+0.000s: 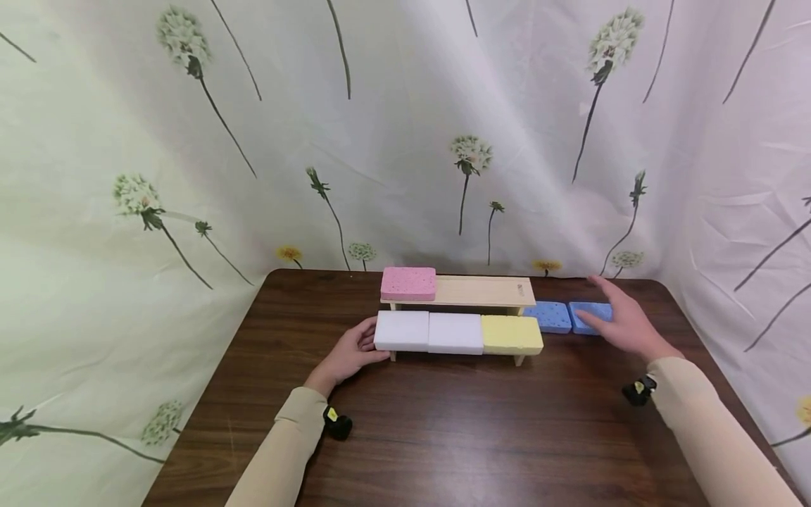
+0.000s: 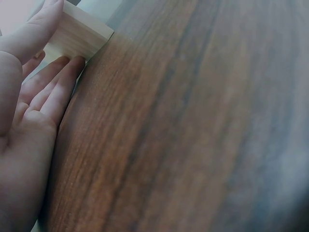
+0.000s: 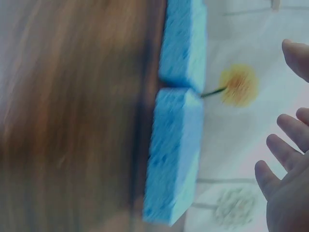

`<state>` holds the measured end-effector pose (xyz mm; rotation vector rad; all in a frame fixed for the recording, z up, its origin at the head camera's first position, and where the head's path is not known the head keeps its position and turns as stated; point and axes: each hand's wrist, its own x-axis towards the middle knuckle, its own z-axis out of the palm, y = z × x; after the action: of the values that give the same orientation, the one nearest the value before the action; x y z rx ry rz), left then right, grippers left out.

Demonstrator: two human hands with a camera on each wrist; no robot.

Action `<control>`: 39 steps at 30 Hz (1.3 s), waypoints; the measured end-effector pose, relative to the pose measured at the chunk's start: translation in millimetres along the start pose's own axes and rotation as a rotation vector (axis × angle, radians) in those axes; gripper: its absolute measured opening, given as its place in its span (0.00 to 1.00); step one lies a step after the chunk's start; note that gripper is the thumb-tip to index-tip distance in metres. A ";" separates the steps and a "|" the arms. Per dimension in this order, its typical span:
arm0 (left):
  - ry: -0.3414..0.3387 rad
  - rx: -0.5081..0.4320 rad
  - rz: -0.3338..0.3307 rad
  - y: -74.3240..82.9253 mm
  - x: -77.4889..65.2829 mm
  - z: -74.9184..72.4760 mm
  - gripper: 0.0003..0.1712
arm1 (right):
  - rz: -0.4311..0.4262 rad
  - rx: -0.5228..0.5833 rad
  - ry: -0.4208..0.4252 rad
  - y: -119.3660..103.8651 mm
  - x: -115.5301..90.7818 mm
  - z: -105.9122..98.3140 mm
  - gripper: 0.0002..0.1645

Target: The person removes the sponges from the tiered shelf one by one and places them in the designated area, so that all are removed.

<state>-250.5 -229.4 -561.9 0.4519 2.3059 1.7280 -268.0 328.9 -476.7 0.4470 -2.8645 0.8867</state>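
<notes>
My left hand [image 1: 348,352] is at the left end of the front wooden stand [image 2: 79,36], its thumb in front and its fingers against the wood. On that stand, side by side, lie a white sponge [image 1: 402,331], another white sponge [image 1: 455,334] and a yellow sponge [image 1: 512,334]. Spread above the table at the right is my right hand [image 1: 624,324], holding nothing. Beneath and beside it lie two blue sponges [image 3: 169,154], end to end on the table; the hand appears apart from them in the right wrist view.
Behind the front stand is a second wooden stand [image 1: 481,289], with a pink sponge [image 1: 408,283] on its left end. Both stands are on a dark brown table [image 1: 462,436]. A white curtain [image 1: 405,141] printed with dandelions hangs behind the table and along its sides.
</notes>
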 end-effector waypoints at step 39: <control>-0.001 -0.024 -0.002 -2.4 1.1 -0.8 0.49 | -0.253 0.070 -0.169 -126.8 70.4 52.0 0.49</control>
<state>-252.1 -230.2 -563.9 0.4455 2.2816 1.7516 -296.6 182.4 -438.4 0.9091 -2.8408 0.9450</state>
